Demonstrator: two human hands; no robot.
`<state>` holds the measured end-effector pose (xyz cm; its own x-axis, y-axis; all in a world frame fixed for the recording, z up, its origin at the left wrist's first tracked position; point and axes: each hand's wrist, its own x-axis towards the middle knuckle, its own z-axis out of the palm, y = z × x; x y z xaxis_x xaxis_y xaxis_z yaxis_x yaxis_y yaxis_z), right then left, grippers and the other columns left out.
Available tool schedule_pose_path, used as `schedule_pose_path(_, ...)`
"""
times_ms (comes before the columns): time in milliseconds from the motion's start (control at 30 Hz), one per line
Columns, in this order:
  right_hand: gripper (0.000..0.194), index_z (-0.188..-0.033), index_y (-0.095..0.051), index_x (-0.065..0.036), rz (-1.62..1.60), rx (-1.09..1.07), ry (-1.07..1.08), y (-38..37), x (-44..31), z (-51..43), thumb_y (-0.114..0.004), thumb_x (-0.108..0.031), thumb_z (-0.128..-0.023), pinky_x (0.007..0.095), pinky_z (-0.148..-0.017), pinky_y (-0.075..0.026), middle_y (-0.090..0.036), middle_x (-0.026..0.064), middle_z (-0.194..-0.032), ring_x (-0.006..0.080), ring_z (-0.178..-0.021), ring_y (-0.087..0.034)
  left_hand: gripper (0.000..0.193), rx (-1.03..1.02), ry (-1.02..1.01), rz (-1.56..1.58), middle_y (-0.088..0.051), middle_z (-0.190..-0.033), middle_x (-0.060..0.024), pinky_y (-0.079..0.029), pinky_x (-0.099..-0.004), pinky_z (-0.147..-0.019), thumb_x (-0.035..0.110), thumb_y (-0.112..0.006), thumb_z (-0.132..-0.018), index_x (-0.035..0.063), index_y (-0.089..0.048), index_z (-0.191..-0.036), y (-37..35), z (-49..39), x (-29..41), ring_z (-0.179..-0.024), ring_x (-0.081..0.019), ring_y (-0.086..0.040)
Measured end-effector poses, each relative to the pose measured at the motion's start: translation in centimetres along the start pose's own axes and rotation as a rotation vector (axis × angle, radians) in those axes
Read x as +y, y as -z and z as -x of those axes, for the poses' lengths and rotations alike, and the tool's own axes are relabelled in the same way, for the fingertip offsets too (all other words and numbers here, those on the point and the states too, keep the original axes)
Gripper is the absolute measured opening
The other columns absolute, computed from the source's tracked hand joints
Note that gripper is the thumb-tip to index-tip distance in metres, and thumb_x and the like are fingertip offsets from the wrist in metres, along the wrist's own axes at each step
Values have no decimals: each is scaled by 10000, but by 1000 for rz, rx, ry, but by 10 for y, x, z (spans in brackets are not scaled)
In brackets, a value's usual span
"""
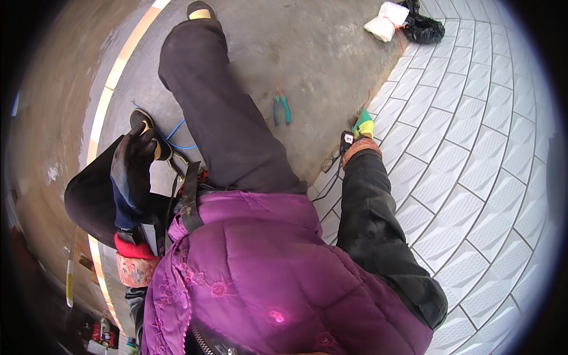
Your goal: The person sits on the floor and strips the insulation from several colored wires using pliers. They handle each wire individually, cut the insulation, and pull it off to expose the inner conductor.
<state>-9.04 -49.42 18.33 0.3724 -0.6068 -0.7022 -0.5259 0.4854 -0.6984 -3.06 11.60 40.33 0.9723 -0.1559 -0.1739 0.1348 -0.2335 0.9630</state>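
Observation:
My left hand (135, 168), in a dark blue-black glove, lies at the left above my bent leg and shoe; whether it holds anything cannot be told. My right hand (364, 125), in a green and yellow glove, reaches down to the floor at the foot of the tiled wall. Thin wire shows just beyond its fingers, but its grip is hidden. Pliers with teal handles (287, 111) lie on the concrete floor between my leg and the right hand. Blue cable (175, 131) lies on the floor beside my left hand and shoe.
The white textured tile wall (448, 168) rises along the right. A white bag (387, 21) and a black plastic bag (424, 29) lie at its far base. Eyeglasses (328, 164) rest near my right wrist. A pale strip (108, 94) curves along the floor at the left.

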Motion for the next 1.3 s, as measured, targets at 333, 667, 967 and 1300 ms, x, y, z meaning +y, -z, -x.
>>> schedule_pose_path(333,371,-949,-637,-46,673,254,-353,54,98,36,-579,-404,-873,374,-538,-442,-599,72,-747,239,-605,-559,457,131,424,499,-523,-1322,-173,-471,-330,-937,264,-383,-1016,-31,-415,-1363,-2,-3,8,-1080,-225,-590)
schedule_pose_path(667,351,-1087,-611,-70,156,-138,54,-19,22,3,-510,-355,-910,355,-640,-497,-648,90,-896,229,-726,-621,451,211,165,481,-591,-1250,-157,-482,-294,-849,273,-399,-1016,-30,-432,-1348,-4,12,20,-1070,-207,-594)
schedule_pose_path(967,411,-1218,-526,56,32,-824,572,-231,-151,151,-524,-268,-965,401,-899,-485,-635,182,-1127,278,-930,-650,558,518,256,606,-594,-1259,-135,-489,-359,-893,415,-449,-964,5,-468,-1343,21,17,19,-1049,-210,-606)
schedule_pose_path(1300,230,-1062,-612,43,360,-1024,673,-353,-145,329,-580,-146,-934,185,-610,-446,-628,37,-829,83,-681,-563,404,497,494,423,-615,-1170,-220,-493,-333,-897,247,-473,-973,-70,-508,-1222,35,-23,-125,-989,-274,-632)
